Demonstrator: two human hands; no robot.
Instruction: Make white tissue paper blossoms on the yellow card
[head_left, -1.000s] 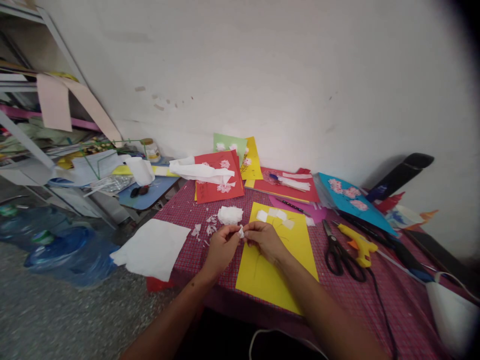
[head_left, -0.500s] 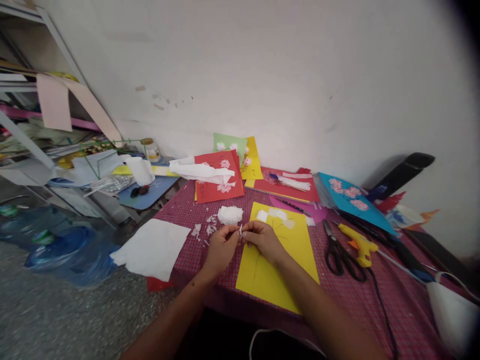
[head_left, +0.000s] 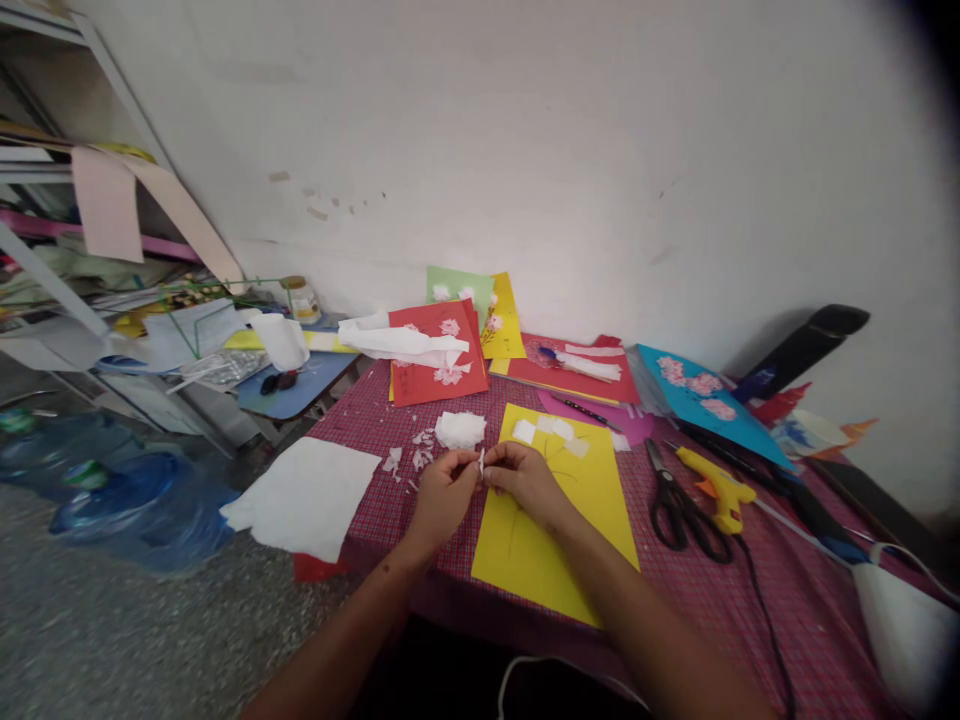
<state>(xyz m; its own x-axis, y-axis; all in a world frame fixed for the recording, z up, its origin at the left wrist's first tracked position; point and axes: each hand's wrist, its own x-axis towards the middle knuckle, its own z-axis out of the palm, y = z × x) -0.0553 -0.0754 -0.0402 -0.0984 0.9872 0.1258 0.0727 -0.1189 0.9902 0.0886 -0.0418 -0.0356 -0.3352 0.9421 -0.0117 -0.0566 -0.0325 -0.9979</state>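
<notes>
Between the fingertips of my left hand (head_left: 448, 490) and my right hand (head_left: 526, 482) is a small piece of white tissue paper (head_left: 481, 465). Both hands are closed in a pinch on it. My right hand is over the left edge of a yellow sheet (head_left: 559, 560) with thin branch lines drawn on it. White tissue squares (head_left: 556, 427) lie on the sheet's upper part. Just beyond my left hand sits a pile of white tissue (head_left: 460, 430), with torn scraps (head_left: 422, 458) beside it.
Black-handled scissors (head_left: 686, 510) and a yellow glue gun (head_left: 718, 490) with a cord lie at the right. A large white tissue sheet (head_left: 307, 497) overhangs the table's left edge. Red (head_left: 427, 375) and blue (head_left: 716, 405) flower cards stand behind. Water bottles (head_left: 142, 510) are on the floor.
</notes>
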